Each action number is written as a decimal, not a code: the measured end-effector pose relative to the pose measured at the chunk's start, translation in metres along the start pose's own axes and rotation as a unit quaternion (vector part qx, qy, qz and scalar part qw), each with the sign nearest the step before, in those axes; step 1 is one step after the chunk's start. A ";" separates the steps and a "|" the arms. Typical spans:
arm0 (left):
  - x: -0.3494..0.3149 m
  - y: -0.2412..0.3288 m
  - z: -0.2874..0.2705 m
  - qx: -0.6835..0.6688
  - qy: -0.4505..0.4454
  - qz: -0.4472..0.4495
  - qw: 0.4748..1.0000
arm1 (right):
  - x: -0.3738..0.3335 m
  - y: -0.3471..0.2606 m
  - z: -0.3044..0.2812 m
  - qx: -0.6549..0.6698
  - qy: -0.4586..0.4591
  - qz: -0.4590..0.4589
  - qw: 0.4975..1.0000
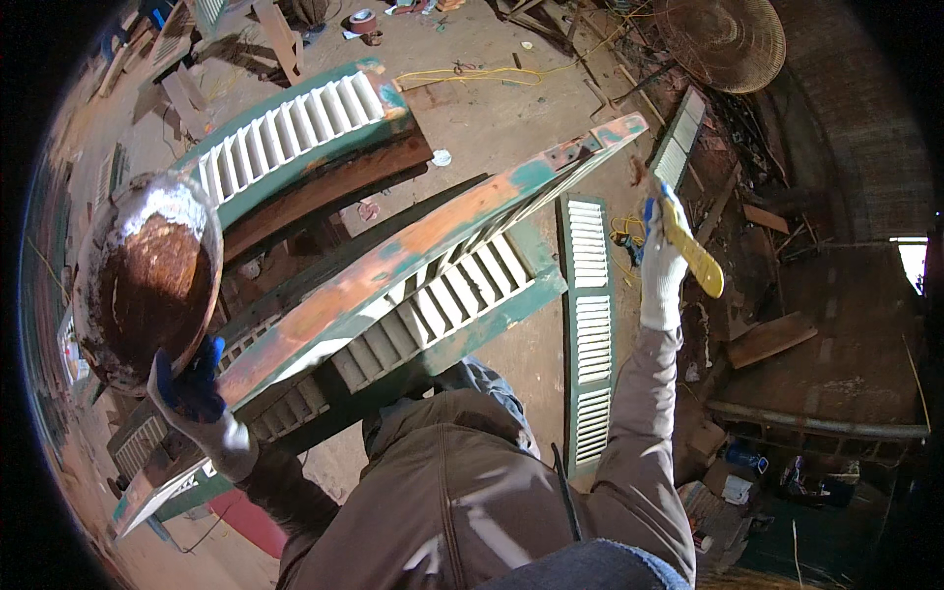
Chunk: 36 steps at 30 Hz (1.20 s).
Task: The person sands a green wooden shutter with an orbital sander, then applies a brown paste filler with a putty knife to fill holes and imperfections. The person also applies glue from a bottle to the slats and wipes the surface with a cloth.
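From afar, I have my left hand (202, 393) clamped on the bowl (155, 285), frame left, my right hand (665, 261) closed round the brush (704, 267), right of centre. The central shutter (433, 231), patchy brown and green, seems part-coated, green patches remaining.

Jacket (393, 511): brown-grey, with a lengthwise centre seam (447, 492) and long matching sleeves (634, 418). Left glove (204, 408): pale cuff, dark blue coating. Right glove (662, 282): white back and cuff, blue at the fingers. Trousers (495, 386): blue-grey, visible beyond the jacket's far edge.
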<state>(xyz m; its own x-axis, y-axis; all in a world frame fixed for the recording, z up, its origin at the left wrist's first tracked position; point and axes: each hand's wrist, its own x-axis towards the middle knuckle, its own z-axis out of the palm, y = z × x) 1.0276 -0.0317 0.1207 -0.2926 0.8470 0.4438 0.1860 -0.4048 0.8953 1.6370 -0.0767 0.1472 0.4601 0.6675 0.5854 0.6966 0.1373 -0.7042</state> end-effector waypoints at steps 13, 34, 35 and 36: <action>-0.002 0.009 0.000 0.101 0.024 -0.056 0.993 | 0.106 0.110 0.022 -0.325 0.018 -0.299 0.897; -0.010 -0.030 -0.041 0.062 -0.029 -0.004 0.998 | 0.121 0.024 -0.003 -0.345 -0.179 -0.110 0.915; -0.013 -0.032 -0.043 0.064 -0.024 -0.006 0.998 | 0.120 0.020 -0.003 -0.342 -0.200 -0.118 0.911; -0.012 -0.028 -0.040 0.067 -0.019 -0.006 0.998 | 0.119 0.015 -0.001 -0.338 -0.219 -0.123 0.907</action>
<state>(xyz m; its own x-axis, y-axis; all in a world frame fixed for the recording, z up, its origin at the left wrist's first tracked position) 0.9886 -0.0446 0.0921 -0.2594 0.8652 0.4292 0.3071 -0.3475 0.8860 1.7027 0.0036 0.2066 0.0847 0.9244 0.3718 0.9951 -0.0595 -0.0787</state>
